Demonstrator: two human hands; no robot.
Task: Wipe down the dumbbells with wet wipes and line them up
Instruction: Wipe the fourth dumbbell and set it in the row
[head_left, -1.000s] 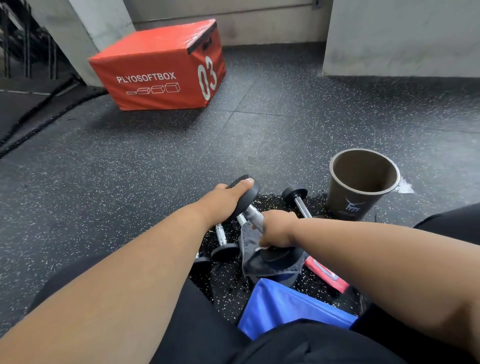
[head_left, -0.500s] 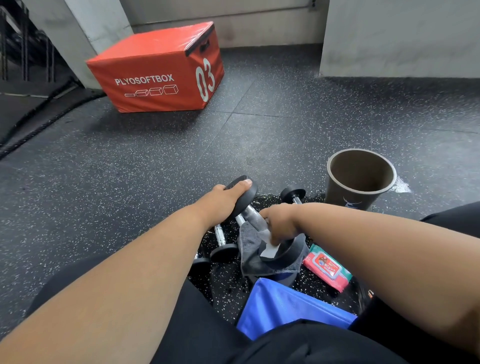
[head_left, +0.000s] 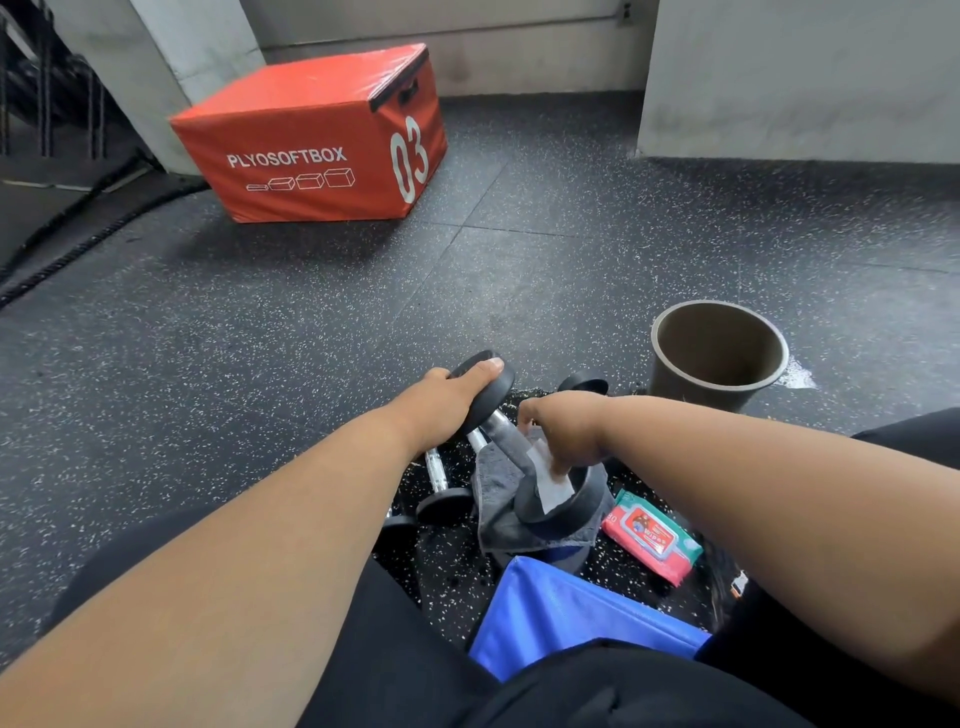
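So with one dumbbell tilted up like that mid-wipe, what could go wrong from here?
1. The tilted dumbbell is steadied only by the left hand gripping its upper head; a slip could drop it onto the other dumbbell beside it.
2. Its lower head sits on a grey cloth, which might slide.
3. The wet wipe under the right hand may leave the handle slick.

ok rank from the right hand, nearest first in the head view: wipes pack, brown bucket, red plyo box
1. Wipes pack: on the floor just below and right of the right hand.
2. Brown bucket: farther, up and to the right.
3. Red plyo box: far upper left, by the wall.
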